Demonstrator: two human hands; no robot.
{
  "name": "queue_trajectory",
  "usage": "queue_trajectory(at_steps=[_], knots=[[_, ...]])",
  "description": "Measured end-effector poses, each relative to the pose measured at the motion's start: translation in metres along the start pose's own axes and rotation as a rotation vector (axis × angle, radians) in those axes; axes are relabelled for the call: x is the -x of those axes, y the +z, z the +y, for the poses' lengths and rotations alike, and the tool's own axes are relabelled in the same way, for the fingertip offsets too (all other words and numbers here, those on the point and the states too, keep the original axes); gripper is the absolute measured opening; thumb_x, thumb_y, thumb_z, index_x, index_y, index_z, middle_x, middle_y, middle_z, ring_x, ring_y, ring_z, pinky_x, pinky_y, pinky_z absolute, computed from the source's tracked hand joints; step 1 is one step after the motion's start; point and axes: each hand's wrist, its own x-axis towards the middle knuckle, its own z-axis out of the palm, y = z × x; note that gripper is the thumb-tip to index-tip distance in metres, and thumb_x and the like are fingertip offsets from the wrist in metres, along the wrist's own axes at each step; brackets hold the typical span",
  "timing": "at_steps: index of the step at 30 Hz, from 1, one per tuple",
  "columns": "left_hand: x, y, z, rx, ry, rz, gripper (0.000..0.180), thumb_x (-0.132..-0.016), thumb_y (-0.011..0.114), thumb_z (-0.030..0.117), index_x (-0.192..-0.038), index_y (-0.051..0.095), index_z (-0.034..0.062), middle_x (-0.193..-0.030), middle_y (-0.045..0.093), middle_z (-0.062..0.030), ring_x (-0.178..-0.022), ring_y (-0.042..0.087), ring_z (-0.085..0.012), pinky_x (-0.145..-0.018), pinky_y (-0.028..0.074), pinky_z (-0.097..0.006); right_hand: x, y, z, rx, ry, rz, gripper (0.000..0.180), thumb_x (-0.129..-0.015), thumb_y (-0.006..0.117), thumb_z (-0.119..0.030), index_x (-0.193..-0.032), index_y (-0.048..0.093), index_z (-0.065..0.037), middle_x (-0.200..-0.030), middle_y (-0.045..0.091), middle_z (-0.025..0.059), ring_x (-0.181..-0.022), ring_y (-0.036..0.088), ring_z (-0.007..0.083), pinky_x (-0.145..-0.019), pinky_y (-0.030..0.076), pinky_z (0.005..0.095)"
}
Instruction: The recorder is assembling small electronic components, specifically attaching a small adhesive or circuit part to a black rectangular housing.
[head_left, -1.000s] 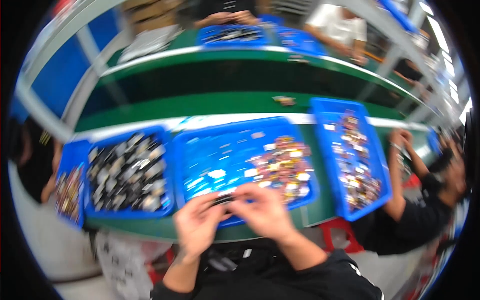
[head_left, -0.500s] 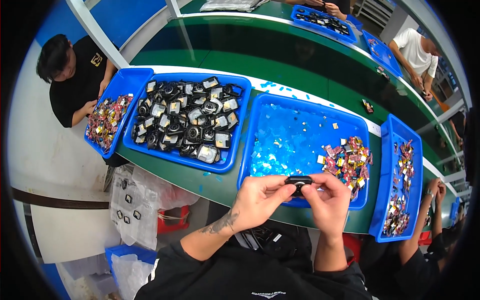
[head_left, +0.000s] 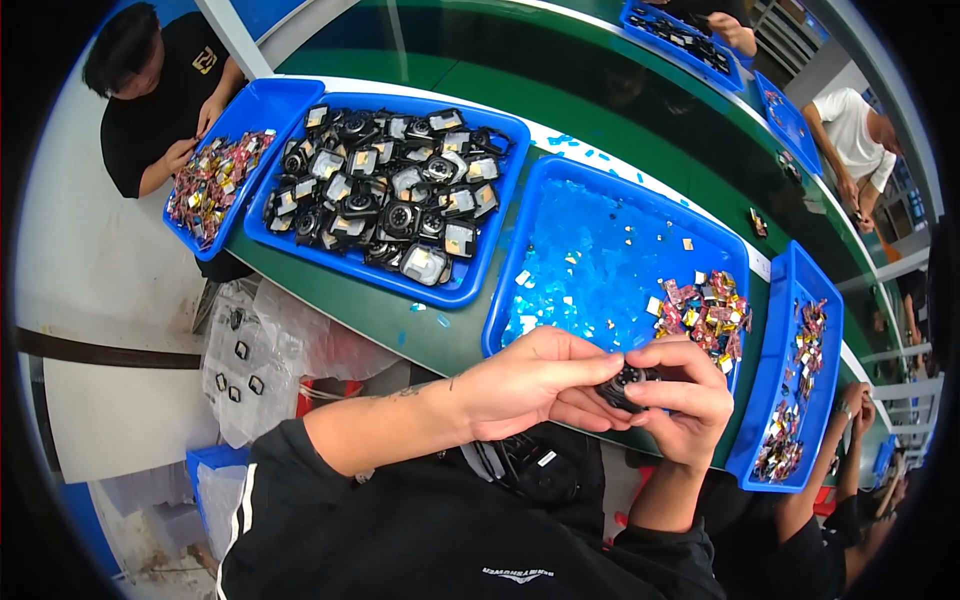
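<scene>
Both of my hands meet over the near edge of the middle blue tray (head_left: 575, 230), around a small black watch case (head_left: 624, 386) with a round back. My left hand (head_left: 530, 385) pinches its left side, with the thumb on top and the other fingers underneath. Thumb and fingers of my right hand (head_left: 688, 400) close on its right side. My fingers cover part of the case. Small pink, yellow and silver parts (head_left: 706, 315) lie heaped at the right end of that tray, with blue film scraps (head_left: 545, 290) at its left.
Left of it, another blue tray (head_left: 470, 292) is heaped with black watch cases (head_left: 395, 215). Narrower trays of small coloured parts stand at the far left (head_left: 290, 95) and right (head_left: 740, 465). A person (head_left: 150, 110) sits at left; another's hands (head_left: 855, 405) are at right.
My hands have shifted right and slightly down with the watch case, which is now tilted so its round back shows more. The left fingers now reach beneath it. My view has also shifted.
</scene>
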Motion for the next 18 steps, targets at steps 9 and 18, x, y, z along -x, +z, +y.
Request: queue_trajectory(at_steps=[9, 18], knots=[[0.006, 0.005, -0.004, 0.089, -0.025, 0.046, 0.03, -0.098, 0.055, 0.023, -0.106, 0.061, -0.0051, -0.098, 0.068, -0.017, -0.091, 0.07, -0.0238, -0.08, 0.059, -0.03, 0.006, 0.005, 0.007, -0.133, -0.012, 0.053, 0.024, -0.066, 0.082, -0.018, -0.086, 0.075, -0.005, -0.095, 0.067, 0.0129, -0.077, 0.065, 0.0225, -0.063, 0.048, 0.0285], [0.023, 0.001, -0.005, -1.539, 0.533, 0.029, 0.061, -0.091, 0.063, 0.014, -0.144, 0.036, -0.0006, -0.12, 0.06, -0.0172, -0.101, 0.063, -0.0226, -0.083, 0.054, -0.033, 0.016, 0.012, -0.009, -0.014, 0.256, 0.037, 0.027, -0.066, 0.082, -0.006, -0.092, 0.076, -0.005, -0.077, 0.066, 0.0073, -0.068, 0.062, 0.0147, -0.057, 0.047, 0.025]])
